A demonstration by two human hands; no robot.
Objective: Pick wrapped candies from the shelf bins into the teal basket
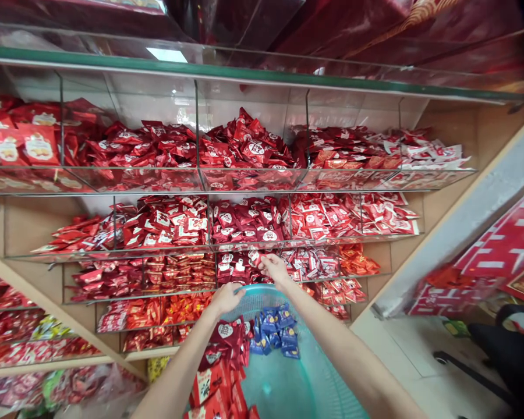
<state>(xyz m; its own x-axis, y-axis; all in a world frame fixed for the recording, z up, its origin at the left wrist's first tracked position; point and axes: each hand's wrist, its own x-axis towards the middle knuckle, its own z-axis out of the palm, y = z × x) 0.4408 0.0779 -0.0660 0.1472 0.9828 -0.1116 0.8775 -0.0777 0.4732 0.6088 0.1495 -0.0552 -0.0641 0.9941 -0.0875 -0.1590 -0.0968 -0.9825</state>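
My left hand (pixel 227 298) is closed on the far rim of a teal plastic basket (pixel 305 378). My right hand (pixel 273 269) reaches over the basket to a shelf compartment, its fingertips pinching a small red packet (pixel 255 257) with a pale label. More dark red packets (pixel 233 269) lie in that compartment, just left of the fingers. Inside the basket, blue wrapped packets (pixel 271 329) sit in a loose pile toward the far end. Dark red packets (pixel 225 333) and larger bright red packets (pixel 213 384) fill its left side.
Glass shelves (pixel 244 189) with upright dividers hold heaps of red packets, stepped in several rows ahead. Orange packets (pixel 358 260) lie at the right of a lower row. A slanted wooden side panel (pixel 445 174) bounds the shelves. Black chair parts (pixel 500 343) stand on the tiled floor at right.
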